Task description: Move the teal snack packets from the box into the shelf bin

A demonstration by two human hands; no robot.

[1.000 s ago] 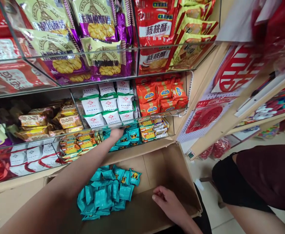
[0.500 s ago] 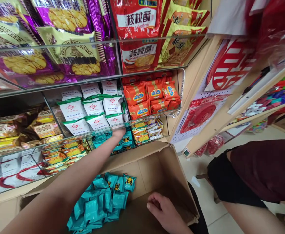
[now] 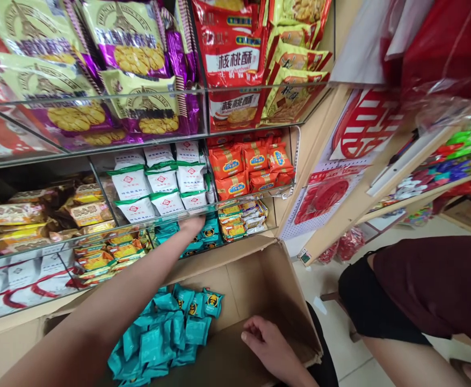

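Note:
My left hand (image 3: 192, 223) reaches into the bottom shelf compartment among teal snack packets (image 3: 205, 234); its fingers are hidden behind the shelf's clear front. My right hand (image 3: 264, 340) rests with curled fingers on the floor of an open cardboard box (image 3: 271, 279). A pile of the same teal packets (image 3: 160, 336) lies in the box, to the left of that hand and under my left forearm.
Clear-fronted shelves hold white-and-green packets (image 3: 158, 185), orange packets (image 3: 245, 166), yellow snacks (image 3: 110, 250) and large biscuit bags (image 3: 138, 80). Another person in dark shorts (image 3: 376, 303) crouches at the right. Red paper decorations (image 3: 324, 196) hang on a pegboard.
The view has shifted slightly. My left hand stays in the teal packet compartment, and my right hand remains on the box floor.

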